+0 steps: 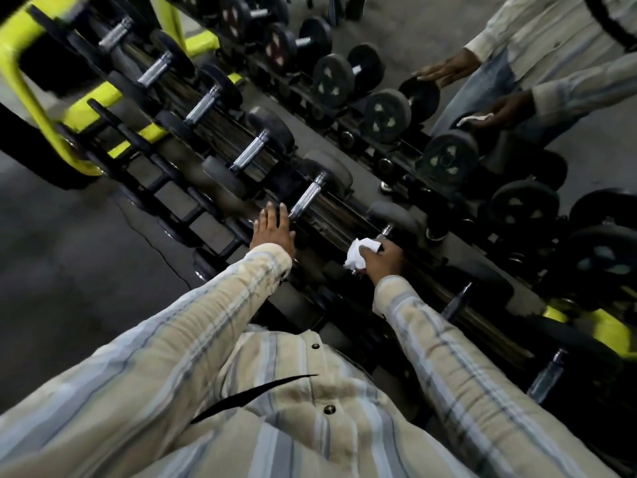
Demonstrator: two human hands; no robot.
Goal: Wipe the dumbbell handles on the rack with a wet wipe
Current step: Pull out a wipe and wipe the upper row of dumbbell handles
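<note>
A long rack of black dumbbells with knurled chrome handles runs diagonally from top left to bottom right. My right hand is closed around one handle with a crumpled white wet wipe bunched in it; only the handle's far end shows. My left hand lies flat, fingers spread, on the near head of the neighbouring dumbbell, beside its bare chrome handle. Both my sleeves are striped beige.
A mirror behind the rack reflects the dumbbells, a person in the same shirt and a hand with a wipe. A yellow-green frame stands at the upper left. Grey floor lies to the left.
</note>
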